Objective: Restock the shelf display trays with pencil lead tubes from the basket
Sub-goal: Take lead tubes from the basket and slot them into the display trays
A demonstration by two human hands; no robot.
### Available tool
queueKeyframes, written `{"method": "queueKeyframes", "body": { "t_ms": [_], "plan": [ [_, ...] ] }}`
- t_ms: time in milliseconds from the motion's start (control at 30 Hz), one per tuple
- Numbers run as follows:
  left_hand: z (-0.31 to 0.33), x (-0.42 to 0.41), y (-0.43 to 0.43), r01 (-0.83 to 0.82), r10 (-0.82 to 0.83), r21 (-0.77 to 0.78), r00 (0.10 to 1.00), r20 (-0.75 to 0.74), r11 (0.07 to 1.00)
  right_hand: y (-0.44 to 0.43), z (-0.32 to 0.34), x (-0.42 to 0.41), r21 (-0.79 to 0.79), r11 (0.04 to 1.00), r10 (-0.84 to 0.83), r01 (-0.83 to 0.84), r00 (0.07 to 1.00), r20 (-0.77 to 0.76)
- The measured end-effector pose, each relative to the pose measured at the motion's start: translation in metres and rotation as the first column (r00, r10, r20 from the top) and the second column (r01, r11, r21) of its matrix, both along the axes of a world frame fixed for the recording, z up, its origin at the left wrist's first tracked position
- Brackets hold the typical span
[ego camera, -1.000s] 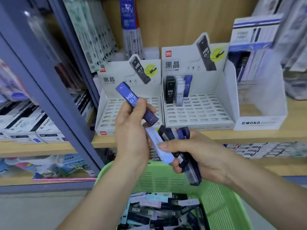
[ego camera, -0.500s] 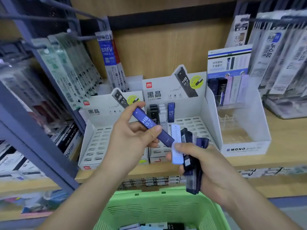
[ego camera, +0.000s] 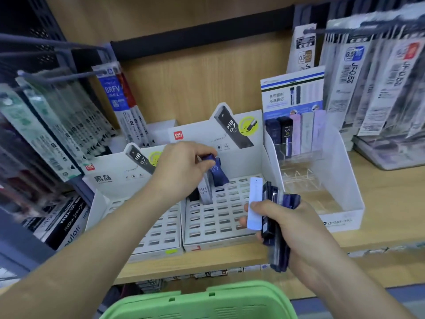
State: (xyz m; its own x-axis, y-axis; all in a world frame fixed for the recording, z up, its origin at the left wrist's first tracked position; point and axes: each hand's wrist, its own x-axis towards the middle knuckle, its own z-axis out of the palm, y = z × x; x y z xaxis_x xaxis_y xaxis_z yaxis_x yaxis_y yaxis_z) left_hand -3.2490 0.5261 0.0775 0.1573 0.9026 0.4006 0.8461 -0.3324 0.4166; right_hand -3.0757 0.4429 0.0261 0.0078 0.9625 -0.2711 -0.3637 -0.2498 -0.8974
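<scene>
The left hand [ego camera: 184, 168] pinches a blue lead tube [ego camera: 216, 172], its length running eleven-to-five o'clock, tip just above the back-row slots of the tray [ego camera: 218, 239]. The right hand [ego camera: 296, 229], at four o'clock, clasps a bundle of tubes [ego camera: 277, 247].

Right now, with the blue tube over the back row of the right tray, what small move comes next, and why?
Probably push the blue tube straight down into the slot beside the standing tubes. The left hand pinches it tilted at the back of the tray, seemingly not seated.
</scene>
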Motion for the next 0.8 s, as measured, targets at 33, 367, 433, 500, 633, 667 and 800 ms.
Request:
{"method": "queueKeyframes", "body": {
  "t_ms": [33, 367, 433, 500, 633, 667, 800],
  "plan": [
    [-0.002, 0.001, 0.002, 0.01, -0.01, -0.011, 0.999, -0.044, 1.0, 0.001, -0.001, 0.001, -0.002, 1.0, 0.01, -0.01, 1.0, -0.001],
    [0.002, 0.0, 0.019, 0.131, -0.174, -0.139, 0.916, -0.361, 0.981, 0.008, -0.007, 0.0, -0.021, 0.999, 0.03, -0.031, 0.999, -0.034],
    [0.0, 0.004, 0.023, 0.107, -0.155, -0.143, 0.912, -0.381, 0.984, 0.009, -0.009, -0.002, -0.015, 1.0, 0.025, -0.025, 0.999, -0.02],
    [-0.001, 0.009, 0.025, 0.036, -0.055, -0.065, 0.946, -0.319, 0.997, 0.011, -0.013, -0.003, -0.018, 1.0, 0.018, -0.018, 1.0, 0.005],
    [0.0, 0.014, 0.027, -0.042, 0.036, -0.016, 0.964, -0.262, 0.999, 0.011, -0.014, -0.007, -0.027, 1.0, 0.013, -0.014, 1.0, -0.011],
    [0.001, 0.015, 0.026, -0.032, 0.028, -0.01, 0.96, -0.279, 0.999, 0.011, -0.014, -0.007, -0.029, 1.0, 0.012, -0.012, 1.0, -0.02],
    [-0.001, 0.012, 0.005, 0.147, -0.127, 0.083, 0.968, -0.215, 0.986, 0.009, -0.009, -0.009, -0.042, 0.999, 0.013, -0.017, 0.996, -0.083]
  ]
}}
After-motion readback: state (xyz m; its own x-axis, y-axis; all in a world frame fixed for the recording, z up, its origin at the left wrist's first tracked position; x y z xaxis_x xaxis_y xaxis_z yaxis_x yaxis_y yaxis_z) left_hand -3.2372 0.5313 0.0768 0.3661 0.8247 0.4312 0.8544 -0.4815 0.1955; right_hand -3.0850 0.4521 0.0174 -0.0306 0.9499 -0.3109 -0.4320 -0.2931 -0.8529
